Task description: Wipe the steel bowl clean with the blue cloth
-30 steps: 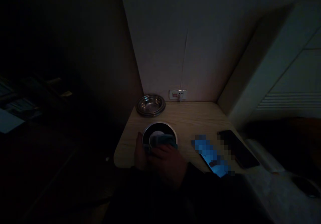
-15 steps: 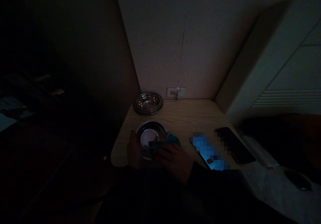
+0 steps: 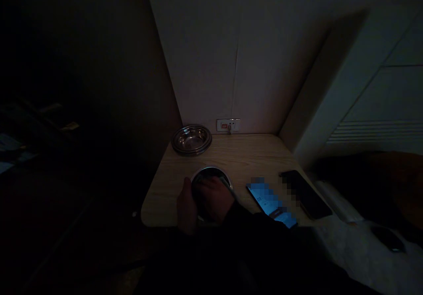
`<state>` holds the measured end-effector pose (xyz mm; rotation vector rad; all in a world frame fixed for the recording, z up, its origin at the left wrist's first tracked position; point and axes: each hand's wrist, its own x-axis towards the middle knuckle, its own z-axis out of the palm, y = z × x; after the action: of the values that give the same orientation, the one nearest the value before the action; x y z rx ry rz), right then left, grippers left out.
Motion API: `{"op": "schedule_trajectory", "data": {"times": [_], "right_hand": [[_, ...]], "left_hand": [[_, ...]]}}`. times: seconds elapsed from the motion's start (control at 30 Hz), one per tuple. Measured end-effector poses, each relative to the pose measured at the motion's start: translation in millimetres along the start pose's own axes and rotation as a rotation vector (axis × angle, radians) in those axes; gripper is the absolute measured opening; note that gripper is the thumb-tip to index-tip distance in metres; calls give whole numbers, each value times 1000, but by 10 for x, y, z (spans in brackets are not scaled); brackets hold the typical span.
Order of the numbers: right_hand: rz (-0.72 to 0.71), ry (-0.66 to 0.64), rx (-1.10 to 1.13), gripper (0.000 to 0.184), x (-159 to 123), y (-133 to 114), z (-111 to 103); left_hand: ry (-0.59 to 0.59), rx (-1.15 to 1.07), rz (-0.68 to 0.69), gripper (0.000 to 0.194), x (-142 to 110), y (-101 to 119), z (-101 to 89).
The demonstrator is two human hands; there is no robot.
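Note:
A steel bowl (image 3: 211, 173) rests near the front edge of a small wooden table (image 3: 251, 158) in a dark room. My left hand (image 3: 185, 207) curls round the bowl's left rim and steadies it. My right hand (image 3: 216, 198) lies inside the bowl with its fingers pressed down, covering most of the inside; the teal cloth it held a moment ago is hidden under it. A stack of steel bowls (image 3: 191, 139) stands at the table's back left corner, apart from both hands.
A lit phone (image 3: 271, 200) and a dark phone (image 3: 306, 193) lie on the table's right side. A wall socket (image 3: 228, 125) sits behind the table. White bedding (image 3: 357, 251) lies at the right; the left is dark floor.
My right hand has moved from the bowl's near right rim into the bowl, and the teal cloth is hidden beneath it. The left hand stays on the left rim.

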<state>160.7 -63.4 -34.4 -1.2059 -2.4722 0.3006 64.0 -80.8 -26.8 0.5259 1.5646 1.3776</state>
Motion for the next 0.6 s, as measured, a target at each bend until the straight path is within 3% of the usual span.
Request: {"op": "schedule_trajectory", "data": {"times": [0.2,0.37,0.47,0.6], "right_hand": [[181,-35,-57,24,-84,131,-66],[149,-120,106,10,-215,118,56],[155,-30,231,16,-138,58,162],[285,191,291,28,-45,6,219]], "left_hand": [[-10,158,116,35,-103,-22,61],[40,212,95,32,-91,-120,89],[83,214,52,30,-50,-163,53],[69,193,4,35,-4,-178,-18]]}}
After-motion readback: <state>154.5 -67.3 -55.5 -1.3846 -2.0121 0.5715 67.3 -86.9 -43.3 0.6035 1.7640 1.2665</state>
